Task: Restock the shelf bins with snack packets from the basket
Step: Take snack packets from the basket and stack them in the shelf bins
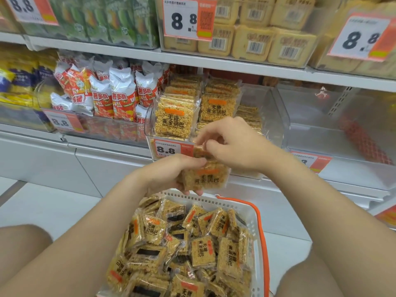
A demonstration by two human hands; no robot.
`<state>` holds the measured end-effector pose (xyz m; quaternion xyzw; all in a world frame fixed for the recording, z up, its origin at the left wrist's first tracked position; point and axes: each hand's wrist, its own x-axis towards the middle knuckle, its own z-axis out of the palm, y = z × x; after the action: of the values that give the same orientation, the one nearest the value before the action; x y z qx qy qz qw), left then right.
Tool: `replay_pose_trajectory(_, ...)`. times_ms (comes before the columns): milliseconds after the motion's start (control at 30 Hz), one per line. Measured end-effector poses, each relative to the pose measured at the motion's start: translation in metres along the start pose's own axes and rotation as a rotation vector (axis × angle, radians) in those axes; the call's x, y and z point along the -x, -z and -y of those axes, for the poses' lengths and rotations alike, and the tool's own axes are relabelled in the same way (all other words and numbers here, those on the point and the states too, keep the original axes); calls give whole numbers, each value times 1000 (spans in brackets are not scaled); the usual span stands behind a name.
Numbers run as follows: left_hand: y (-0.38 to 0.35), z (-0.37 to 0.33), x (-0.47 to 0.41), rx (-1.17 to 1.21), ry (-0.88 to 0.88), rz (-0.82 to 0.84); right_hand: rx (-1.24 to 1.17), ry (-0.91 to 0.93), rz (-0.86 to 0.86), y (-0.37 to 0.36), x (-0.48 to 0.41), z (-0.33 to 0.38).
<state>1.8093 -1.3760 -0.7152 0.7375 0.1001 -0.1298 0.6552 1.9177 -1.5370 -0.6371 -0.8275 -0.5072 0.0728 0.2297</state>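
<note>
A white basket (255, 213) with orange handles sits low in front of me, full of several clear packets of golden rice crackers (202, 252). My left hand (169, 172) grips a small stack of these packets (205, 177) just above the basket. My right hand (231, 144) pinches the top packet of that stack (200, 151) with its fingertips. Right behind both hands stands the clear shelf bin (150, 116), where the same packets stand upright in rows (173, 118).
A bin of red-and-white chip bags (113, 95) is on the left. An almost bare clear bin (321, 125) stands on the right. Price tags reading 8.8 (166, 150) hang on the bin fronts. Above, an upper shelf holds green packs and pale boxed cakes (270, 43).
</note>
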Motion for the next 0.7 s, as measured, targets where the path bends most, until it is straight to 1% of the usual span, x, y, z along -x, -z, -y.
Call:
replay_pose_trajectory(67,-3,-13,9,119,-72,-38,-93,-7,-2,8,6,-4)
replay_pose_trajectory(167,-7,-24,14,195,-150,-159,-152,-13,-28,13,12,-9)
replay_pose_trajectory(267,-7,-30,15,185,-174,-316,-158,-42,-64,12,14,-13)
replay_pose_trajectory(367,-6,-29,13,95,-286,-457,-240,-100,-72,12,14,-17)
replay_pose_trajectory(400,-7,-29,13,69,-319,-466,-254,-112,-73,12,13,-19)
replay_pose_trajectory(500,-12,-31,13,93,-370,-443,-267,-132,-97,12,12,-23)
replay_pose_trajectory(600,-11,-27,8,24,-374,-451,-263,-142,-142,10,10,-27)
replay_pose_trajectory(667,-9,-24,3,-43,-363,-505,-242,-156,-167,8,7,-32)
replay_pose_trajectory(700,-8,-23,1,-121,-371,-561,-244,-163,-182,7,4,-35)
